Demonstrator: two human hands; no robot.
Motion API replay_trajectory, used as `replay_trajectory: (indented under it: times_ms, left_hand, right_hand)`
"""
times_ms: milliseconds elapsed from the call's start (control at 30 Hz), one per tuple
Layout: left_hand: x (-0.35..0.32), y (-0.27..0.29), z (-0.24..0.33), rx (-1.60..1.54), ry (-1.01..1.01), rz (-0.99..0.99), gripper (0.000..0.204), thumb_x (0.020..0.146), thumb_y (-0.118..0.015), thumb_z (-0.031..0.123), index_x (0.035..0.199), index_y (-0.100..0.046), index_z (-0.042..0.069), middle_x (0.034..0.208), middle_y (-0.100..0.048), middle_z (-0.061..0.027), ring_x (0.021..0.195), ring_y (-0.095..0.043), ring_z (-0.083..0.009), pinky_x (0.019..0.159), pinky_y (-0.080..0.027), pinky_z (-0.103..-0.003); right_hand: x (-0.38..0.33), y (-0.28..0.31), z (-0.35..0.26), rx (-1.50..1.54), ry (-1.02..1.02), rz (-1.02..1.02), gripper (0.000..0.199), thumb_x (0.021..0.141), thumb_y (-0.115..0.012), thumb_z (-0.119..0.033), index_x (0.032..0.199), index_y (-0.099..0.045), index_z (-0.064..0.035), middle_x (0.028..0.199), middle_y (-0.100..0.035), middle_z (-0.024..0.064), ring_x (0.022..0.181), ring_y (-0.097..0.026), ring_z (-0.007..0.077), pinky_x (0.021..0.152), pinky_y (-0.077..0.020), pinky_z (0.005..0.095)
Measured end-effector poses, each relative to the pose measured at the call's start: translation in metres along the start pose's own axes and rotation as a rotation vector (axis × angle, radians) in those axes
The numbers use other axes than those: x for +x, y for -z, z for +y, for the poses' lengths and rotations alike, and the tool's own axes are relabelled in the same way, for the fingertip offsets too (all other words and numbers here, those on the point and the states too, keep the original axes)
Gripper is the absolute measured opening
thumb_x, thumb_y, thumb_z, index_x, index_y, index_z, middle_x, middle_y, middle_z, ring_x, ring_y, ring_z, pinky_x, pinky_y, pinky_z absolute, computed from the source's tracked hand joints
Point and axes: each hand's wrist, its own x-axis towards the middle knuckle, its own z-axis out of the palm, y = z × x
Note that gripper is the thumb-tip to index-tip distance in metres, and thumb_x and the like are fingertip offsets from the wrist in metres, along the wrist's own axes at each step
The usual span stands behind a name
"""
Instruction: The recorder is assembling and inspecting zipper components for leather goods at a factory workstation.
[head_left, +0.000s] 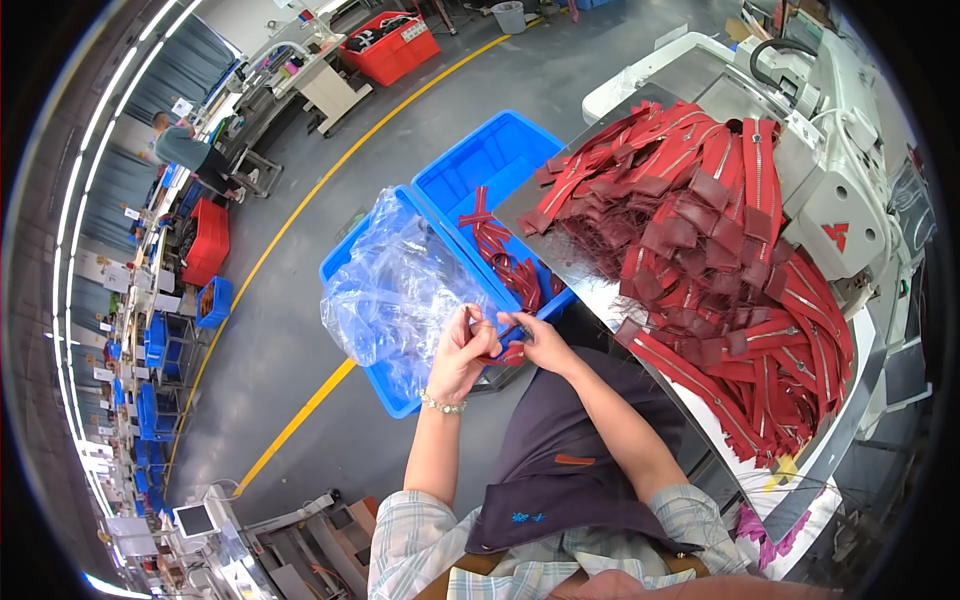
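My left hand (460, 352) is closed with its fingers curled, over the near edge of the blue bins. A short bit of red zipper (511, 354) shows between my two hands, at the left fingers. My right hand (546, 346) is beside it with thumb and fingers bent together. A small dark thing shows at its fingertips, too small to name. More red zippers (512, 268) lie in the right-hand blue bin (487, 142). To the right, a big heap of red zippers (690, 220) with metal teeth and dark red end patches covers the machine's table.
Clear plastic bagging (392, 285) bulges from the left blue bin (402, 408). A white sewing machine (835, 215) stands behind the zipper heap. Yellow lines (300, 420) mark the grey floor. Red crates (392, 50) and a person (185, 150) are at far benches.
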Motion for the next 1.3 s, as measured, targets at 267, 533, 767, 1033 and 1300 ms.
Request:
replay_trajectory:
  times_ms: [267, 533, 767, 1033, 1300]
  left_hand:
    - [-0.017, 0.040, -0.007, 0.676, -0.038, 0.183, 0.038, 0.095, -0.039, 0.026, 0.120, -0.046, -0.002, 0.107, -0.053, -0.0086, 0.082, -0.054, -0.0153, 0.089, -0.039, -0.032]
    - [-0.039, 0.064, -0.031, 0.463, 0.343, 0.061, 0.030, 0.093, -0.041, 0.015, 0.119, -0.048, 0.002, 0.080, -0.056, -0.0038, 0.061, -0.051, -0.0076, 0.056, -0.042, -0.022]
    - [-0.066, 0.045, -0.083, 0.369, 0.473, 0.026, 0.041, 0.092, -0.043, 0.015, 0.131, -0.033, 0.012, 0.074, -0.049, -0.0006, 0.054, -0.042, -0.0068, 0.052, -0.038, -0.020]
    - [-0.070, 0.047, -0.111, 0.452, 0.741, -0.046, 0.033, 0.092, -0.045, 0.032, 0.103, -0.056, 0.003, 0.055, -0.043, 0.0034, 0.046, -0.039, -0.0044, 0.043, -0.031, -0.020]
    - [-0.075, 0.048, -0.117, 0.329, 0.587, -0.082, 0.025, 0.094, -0.042, 0.026, 0.094, -0.056, 0.005, 0.058, -0.047, 0.0034, 0.050, -0.044, -0.0035, 0.047, -0.033, -0.017]
  right_hand:
    - [0.002, 0.030, 0.007, -0.042, -0.072, 0.107, 0.014, 0.077, -0.062, -0.008, 0.088, -0.060, -0.0001, 0.085, -0.063, 0.0061, 0.081, -0.057, 0.0112, 0.076, -0.0431, 0.0261]
    - [0.001, 0.040, -0.002, -0.105, 0.096, 0.374, 0.020, 0.080, -0.054, 0.002, 0.099, -0.055, -0.0010, 0.090, -0.059, 0.0040, 0.096, -0.055, 0.0157, 0.088, -0.0387, 0.0281]
    - [-0.026, 0.047, 0.030, -0.395, -0.013, 0.604, 0.007, 0.078, -0.054, 0.005, 0.084, -0.055, 0.0027, 0.087, -0.056, 0.0050, 0.088, -0.056, 0.0117, 0.080, -0.0419, 0.0240]
    - [-0.053, 0.047, 0.032, -0.546, -0.060, 0.634, 0.013, 0.073, -0.061, -0.001, 0.085, -0.056, -0.0015, 0.080, -0.059, 0.0068, 0.085, -0.058, 0.0221, 0.074, -0.0442, 0.0306]
    - [-0.091, 0.031, 0.005, 0.001, -0.511, 0.390, 0.028, 0.092, -0.045, -0.032, 0.092, -0.051, -0.0048, 0.053, -0.046, -0.0001, 0.046, -0.043, 0.0070, 0.044, -0.0343, 0.0222]
